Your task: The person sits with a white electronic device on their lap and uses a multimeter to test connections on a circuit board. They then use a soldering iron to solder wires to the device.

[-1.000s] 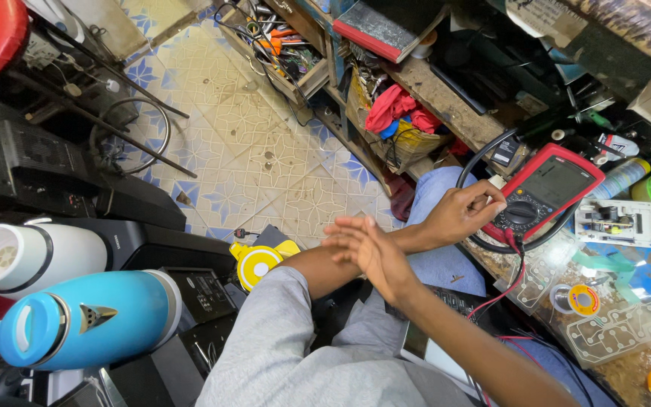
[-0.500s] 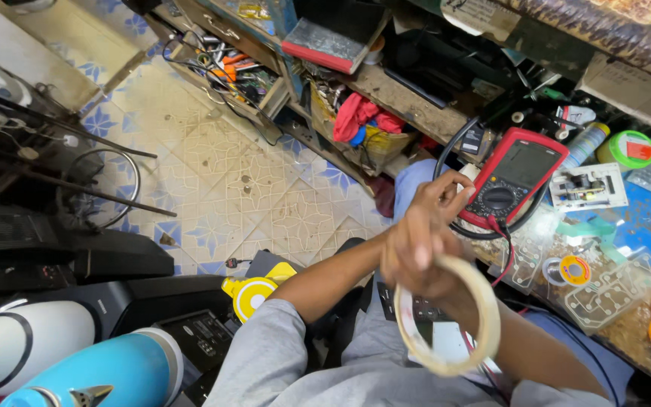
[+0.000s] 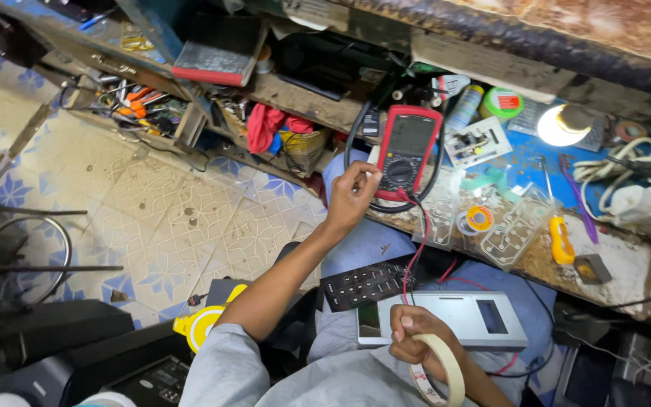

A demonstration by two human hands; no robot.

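My left hand [image 3: 352, 197] reaches out to the red and black multimeter [image 3: 407, 152] on the workbench edge, fingers curled at its lower left side near the dial. My right hand [image 3: 414, 339] is down near my lap, gripping a cream roll of masking tape [image 3: 446, 369]. On my lap lie a black keypad board [image 3: 367, 284] and a grey plastic device cover [image 3: 476, 318] with a rectangular window. Red and black test leads [image 3: 418, 249] run from the meter down toward my lap.
The blue-topped workbench [image 3: 642, 264] holds a small circuit board [image 3: 476, 142], a solder spool [image 3: 479, 219], clear plastic trays [image 3: 518, 230], a lit lamp [image 3: 563, 124], a yellow-handled tool [image 3: 560, 240] and white cables [image 3: 627, 181]. Shelves [image 3: 145, 105] with tools stand left; black equipment [image 3: 47, 332] sits on the tiled floor.
My hands have separated: the left went up from the tape to the multimeter, the right dropped to my lap with the tape roll. The view tilted toward the bench.
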